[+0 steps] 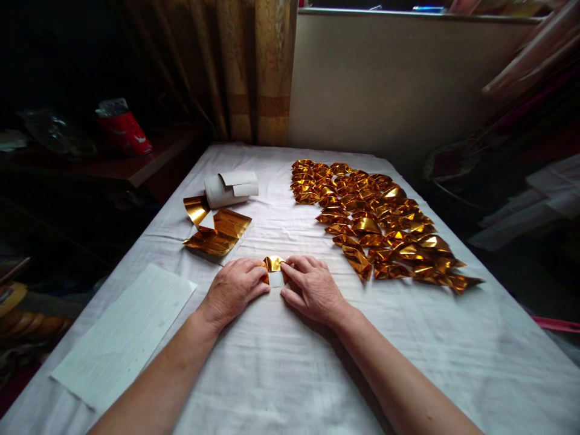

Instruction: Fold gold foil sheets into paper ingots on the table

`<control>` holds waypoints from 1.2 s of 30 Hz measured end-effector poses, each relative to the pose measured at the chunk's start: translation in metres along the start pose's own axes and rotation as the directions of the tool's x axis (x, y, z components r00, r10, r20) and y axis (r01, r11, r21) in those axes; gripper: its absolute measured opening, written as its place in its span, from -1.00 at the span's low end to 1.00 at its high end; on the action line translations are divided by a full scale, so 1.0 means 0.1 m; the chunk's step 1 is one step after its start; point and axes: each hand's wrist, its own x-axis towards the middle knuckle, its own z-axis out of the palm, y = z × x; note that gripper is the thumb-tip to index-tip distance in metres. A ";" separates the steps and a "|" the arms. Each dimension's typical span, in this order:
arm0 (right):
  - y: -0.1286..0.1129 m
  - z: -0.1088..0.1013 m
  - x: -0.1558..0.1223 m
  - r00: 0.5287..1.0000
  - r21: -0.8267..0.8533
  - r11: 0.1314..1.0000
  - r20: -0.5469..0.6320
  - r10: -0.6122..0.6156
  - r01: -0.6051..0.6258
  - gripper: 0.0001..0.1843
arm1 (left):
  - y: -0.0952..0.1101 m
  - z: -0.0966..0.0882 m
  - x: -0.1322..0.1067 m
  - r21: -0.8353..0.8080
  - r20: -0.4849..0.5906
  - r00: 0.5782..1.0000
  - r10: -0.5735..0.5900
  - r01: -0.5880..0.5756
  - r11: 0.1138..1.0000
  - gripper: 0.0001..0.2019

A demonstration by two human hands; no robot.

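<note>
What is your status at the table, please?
Left hand and right hand gripping ends of small gold-and-white piece. Folded gold pieces grouped to the right. White sheet beside left forearm.

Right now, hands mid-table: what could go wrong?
1. Left hand and right hand hold the small gold-and-white piece at opposite sides; uneven pressure might skew or crease it.
2. The gold foil pieces reach near the right edge of the cloth-covered table; a bump could push some off.
3. The white roll lies on its side, so it might roll if knocked.
</note>
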 end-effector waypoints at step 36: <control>0.24 0.11 0.01 0.970 0.215 0.962 -0.213 -0.119 0.166 -0.74 | 0.05 0.02 0.05 0.095 -0.027 0.999 -0.017 0.020 0.995 -0.86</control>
